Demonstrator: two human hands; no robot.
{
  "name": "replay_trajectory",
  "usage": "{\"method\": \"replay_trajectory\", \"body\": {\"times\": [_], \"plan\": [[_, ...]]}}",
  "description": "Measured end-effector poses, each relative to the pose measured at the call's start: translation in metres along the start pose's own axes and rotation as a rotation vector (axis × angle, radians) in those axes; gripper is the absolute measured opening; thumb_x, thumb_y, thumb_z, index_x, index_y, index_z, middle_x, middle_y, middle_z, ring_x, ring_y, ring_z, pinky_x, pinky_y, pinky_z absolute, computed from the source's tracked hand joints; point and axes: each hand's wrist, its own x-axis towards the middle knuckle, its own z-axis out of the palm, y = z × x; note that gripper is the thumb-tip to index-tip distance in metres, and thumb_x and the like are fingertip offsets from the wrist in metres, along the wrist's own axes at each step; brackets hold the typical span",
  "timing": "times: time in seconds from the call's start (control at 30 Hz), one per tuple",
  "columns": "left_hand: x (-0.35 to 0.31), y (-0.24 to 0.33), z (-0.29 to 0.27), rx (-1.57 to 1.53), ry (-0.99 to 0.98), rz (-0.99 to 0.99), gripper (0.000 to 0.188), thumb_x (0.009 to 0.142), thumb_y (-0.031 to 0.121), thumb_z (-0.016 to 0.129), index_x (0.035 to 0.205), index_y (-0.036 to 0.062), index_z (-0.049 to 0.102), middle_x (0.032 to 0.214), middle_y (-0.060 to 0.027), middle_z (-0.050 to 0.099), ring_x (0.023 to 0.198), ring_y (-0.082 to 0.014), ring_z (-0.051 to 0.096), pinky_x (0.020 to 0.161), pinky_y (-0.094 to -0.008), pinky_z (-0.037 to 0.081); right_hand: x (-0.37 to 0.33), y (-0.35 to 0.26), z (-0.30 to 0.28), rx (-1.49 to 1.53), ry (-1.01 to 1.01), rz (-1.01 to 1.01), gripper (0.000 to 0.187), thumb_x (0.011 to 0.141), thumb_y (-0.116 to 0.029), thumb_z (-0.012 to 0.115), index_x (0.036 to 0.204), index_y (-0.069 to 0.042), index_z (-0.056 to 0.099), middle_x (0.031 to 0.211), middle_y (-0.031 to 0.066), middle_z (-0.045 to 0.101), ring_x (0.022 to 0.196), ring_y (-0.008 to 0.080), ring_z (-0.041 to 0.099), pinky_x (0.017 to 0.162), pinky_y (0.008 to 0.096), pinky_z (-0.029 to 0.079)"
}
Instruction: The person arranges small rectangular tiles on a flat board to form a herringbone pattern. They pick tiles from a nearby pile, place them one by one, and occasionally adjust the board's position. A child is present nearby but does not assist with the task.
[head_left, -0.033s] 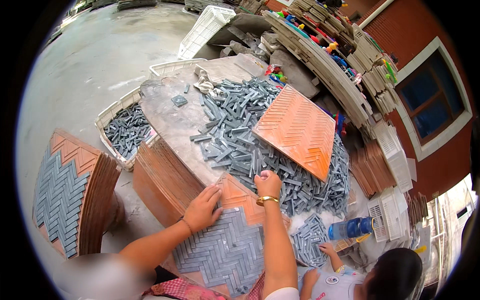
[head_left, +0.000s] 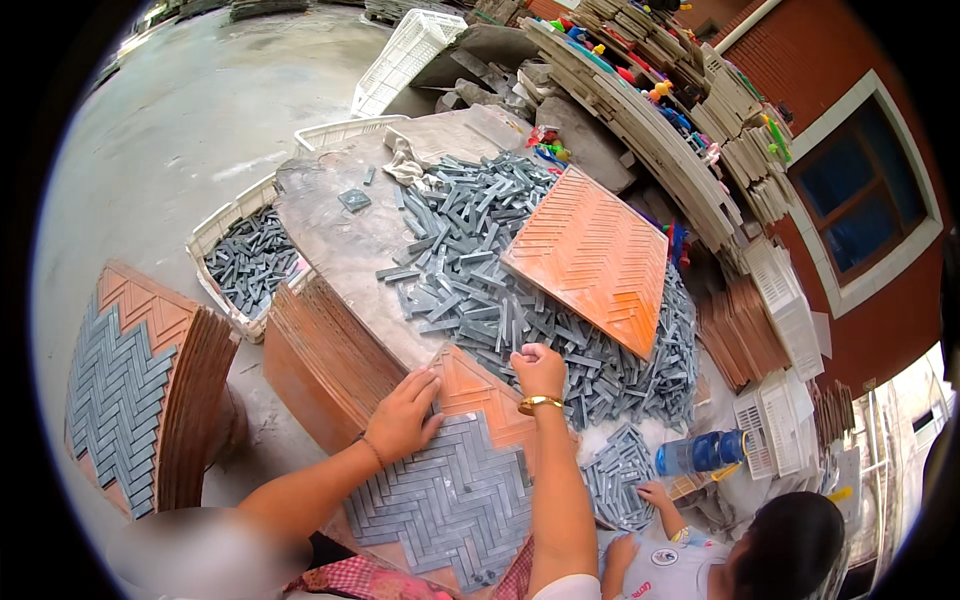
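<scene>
In front of me lies an orange tray (head_left: 468, 383) with herringbone grooves, its lower part filled with grey stone strips (head_left: 440, 500). My left hand (head_left: 400, 415) rests at its upper left edge, fingers stretched out and the thumb apart. Beyond the tray's upper right side, my right hand (head_left: 541, 370) is closed at the near edge of a heap of loose grey strips (head_left: 465, 235). A thin grey strip (head_left: 516, 325) stands up from its fingertips and seems pinched there, partly hidden against the heap. A second orange tray (head_left: 590, 255), bare of strips, lies tilted on the heap.
Orange trays stand stacked at left (head_left: 200, 400) and beside the table (head_left: 325, 350). A white crate (head_left: 195, 245) holds more strips. On the right, a child (head_left: 680, 560) reaches into a small strip pile (head_left: 618, 480) near a blue bottle (head_left: 700, 455). Planks (head_left: 640, 120) lie behind.
My right hand has shifted very slightly, and the whole view has drifted a little. My left hand stays on the tray's edge.
</scene>
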Motion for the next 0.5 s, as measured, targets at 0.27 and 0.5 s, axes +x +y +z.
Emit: {"method": "replay_trajectory", "body": {"times": [0.27, 0.5], "plan": [[0.0, 0.0, 0.004, -0.018, -0.006, -0.011, 0.052, 0.075, 0.014, 0.068, 0.12, -0.0042, 0.051, 0.128, -0.0193, 0.05, 0.127, -0.0352, 0.042, 0.104, -0.0385, 0.038, -0.071, 0.086, -0.091, 0.461, -0.321, 0.139, 0.02, 0.073, -0.009, 0.078, 0.078, -0.003, 0.059, 0.07, -0.0011, 0.059, 0.065, 0.0043, 0.054, 0.059, 0.0207, 0.045], [0.002, 0.001, 0.003, 0.004, -0.011, -0.029, 0.051, 0.076, 0.014, 0.068, 0.12, -0.0035, 0.052, 0.128, -0.0191, 0.049, 0.127, -0.0345, 0.042, 0.105, -0.0388, 0.037, -0.105, 0.106, -0.113, 0.785, -0.253, 0.219, 0.011, 0.081, -0.001, 0.067, 0.087, 0.0, 0.057, 0.075, 0.0074, 0.063, 0.062, 0.0111, 0.059, 0.055, 0.0229, 0.048]]}}
